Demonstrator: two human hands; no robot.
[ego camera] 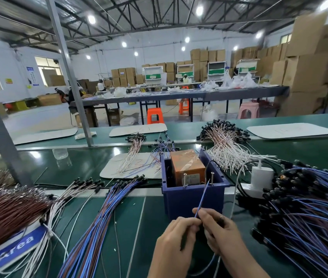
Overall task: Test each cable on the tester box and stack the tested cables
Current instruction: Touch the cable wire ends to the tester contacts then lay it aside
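Before the dark-blue plastic tester box [194, 194], left hand [176, 240] and right hand [218, 230] pinch one thin blue cable [202, 198], tip at a screw contact [212, 178]. Testing underway; next, stack leftward.

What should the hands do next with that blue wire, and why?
Probably tip the blue wire sideways onto the right screw of the tester box. Both hands pinch it, and its tip sits just beside that screw.
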